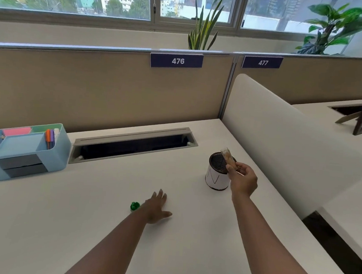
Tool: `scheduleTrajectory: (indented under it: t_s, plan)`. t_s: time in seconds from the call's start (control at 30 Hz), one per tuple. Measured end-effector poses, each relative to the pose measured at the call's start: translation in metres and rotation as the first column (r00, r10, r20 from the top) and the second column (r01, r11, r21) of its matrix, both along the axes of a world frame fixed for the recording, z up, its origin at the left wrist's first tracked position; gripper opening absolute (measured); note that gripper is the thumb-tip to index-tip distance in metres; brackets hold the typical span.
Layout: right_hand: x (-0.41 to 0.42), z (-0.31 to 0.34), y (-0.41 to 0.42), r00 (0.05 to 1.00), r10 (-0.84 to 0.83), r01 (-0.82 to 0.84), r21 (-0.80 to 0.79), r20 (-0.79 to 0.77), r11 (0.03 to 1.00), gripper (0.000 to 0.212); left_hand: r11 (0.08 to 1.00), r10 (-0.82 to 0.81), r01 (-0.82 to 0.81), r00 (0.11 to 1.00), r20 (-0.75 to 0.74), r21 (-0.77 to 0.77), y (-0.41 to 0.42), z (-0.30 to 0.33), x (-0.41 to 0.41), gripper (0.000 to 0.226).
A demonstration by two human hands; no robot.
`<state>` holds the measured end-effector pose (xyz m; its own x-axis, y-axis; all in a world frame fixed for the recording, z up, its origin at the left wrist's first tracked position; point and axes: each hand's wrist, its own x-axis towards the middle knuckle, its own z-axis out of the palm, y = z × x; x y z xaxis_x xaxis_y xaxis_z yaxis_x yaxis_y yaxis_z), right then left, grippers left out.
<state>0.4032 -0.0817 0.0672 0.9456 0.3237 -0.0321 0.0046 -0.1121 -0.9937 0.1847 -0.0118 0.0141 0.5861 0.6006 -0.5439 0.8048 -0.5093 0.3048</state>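
Your R hand (244, 180) pinches the bar (227, 158) by its low end, long axis tilted up-left, above the cup (215, 179). L hand (156, 207) lies flat, fingers straight, on the desk (86, 215) by a green wad (135, 206).

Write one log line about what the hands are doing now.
right hand: pinches small packet at mesh cup mouth | left hand: open, fingers straight, next to small green thing

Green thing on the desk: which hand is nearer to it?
Left. The left hand lies flat on the desk just right of the green thing; the right hand is well off to the right, pinching a wrapped bar above the cup.
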Motion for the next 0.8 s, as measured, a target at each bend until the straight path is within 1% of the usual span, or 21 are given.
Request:
scheduleTrajectory:
  t_s: [0.17,0.27,0.43,0.6,0.8]
  plan:
    - [0.008,-0.002,-0.002,0.991,-0.04,0.048,-0.063,0.129,0.997,0.022,0.999,-0.027,0.028,0.998,-0.057,0.016,0.003,0.002,0.004,0.071]
    - [0.011,-0.004,-0.002,0.983,0.0,0.02,-0.108,0.183,0.994,0.024,0.999,-0.043,0.045,0.996,-0.079,0.021,0.005,0.004,0.004,0.068]
    - [0.012,-0.007,-0.002,0.945,0.065,-0.01,-0.171,0.32,0.985,0.03,0.998,-0.057,0.06,0.993,-0.1,0.034,0.006,0.005,0.004,0.066]
    - [0.012,-0.006,-0.003,0.943,0.046,-0.006,-0.122,0.329,0.993,0.029,0.998,-0.056,0.06,0.994,-0.097,0.031,0.006,0.008,0.004,0.065]
    - [0.012,-0.007,-0.004,0.923,0.048,-0.003,-0.116,0.381,0.993,0.03,0.999,-0.042,0.044,0.996,-0.077,0.021,0.003,0.008,0.003,0.067]
